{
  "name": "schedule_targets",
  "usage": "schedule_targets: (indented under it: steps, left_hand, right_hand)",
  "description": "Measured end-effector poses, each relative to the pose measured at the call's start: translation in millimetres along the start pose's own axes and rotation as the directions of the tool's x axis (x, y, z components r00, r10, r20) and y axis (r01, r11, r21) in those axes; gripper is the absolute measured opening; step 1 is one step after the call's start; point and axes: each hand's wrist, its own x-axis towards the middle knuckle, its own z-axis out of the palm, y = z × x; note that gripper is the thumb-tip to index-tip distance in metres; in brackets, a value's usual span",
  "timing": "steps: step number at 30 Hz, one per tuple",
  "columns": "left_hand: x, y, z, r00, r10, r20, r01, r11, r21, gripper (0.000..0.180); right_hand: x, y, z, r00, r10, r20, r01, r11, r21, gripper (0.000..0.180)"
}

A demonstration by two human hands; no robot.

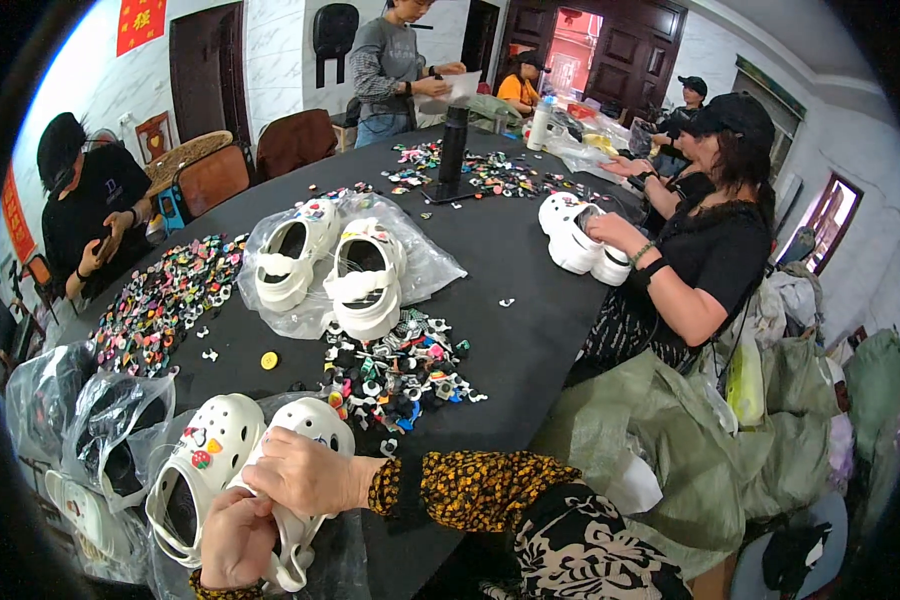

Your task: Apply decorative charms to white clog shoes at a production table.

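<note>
At the table's near edge, both my hands are closed on a white clog (322, 420) with holes in its toe. My right hand (310, 472) lies over its upper part, fingers curled in. My left hand (238, 538) grips its side lower down, thumb and fingers bent together. Whatever small piece may be between my fingers is hidden. Left of it and touching it rests a second white clog (215, 430), with a few colourful shoe charms (201, 459) on its toe. Clear plastic wrapping (345, 550) lies beneath the pair.
Another pair of white clogs (365, 275) sits on a plastic bag (430, 262) ahead. Piles of shoe charms (175, 300) spread across the black table (490, 350). Wrapped clogs (95, 510) are at the left. A co-worker (715, 230) on the right handles white clogs (570, 235). Green sacks (650, 430) stand nearby.
</note>
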Motion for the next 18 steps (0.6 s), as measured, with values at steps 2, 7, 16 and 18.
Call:
schedule_targets:
  steps: [2,7,16,18]
  left_hand:
    - [1.6,-3.4,-4.8,1.000,0.015,0.020,-0.012,0.991,-0.130,0.012]
    - [3.7,-9.1,8.9,0.995,0.086,-0.047,-0.091,0.992,-0.092,0.008]
    - [4.0,-12.7,17.7,0.986,0.131,-0.100,-0.136,0.990,-0.045,0.018]
    - [5.0,-11.6,15.5,0.983,0.170,-0.068,-0.170,0.985,0.005,0.018]
  right_hand:
    - [0.1,-0.3,2.6,1.000,0.012,-0.001,-0.012,1.000,0.000,0.020]
    - [-2.1,-0.1,7.0,0.997,0.071,-0.003,-0.071,0.997,0.031,0.021]
    - [1.1,-0.2,3.6,0.995,-0.034,-0.090,0.035,0.999,0.008,0.018]
    - [2.8,-1.5,2.9,0.990,-0.100,-0.095,0.101,0.995,0.001,0.017]
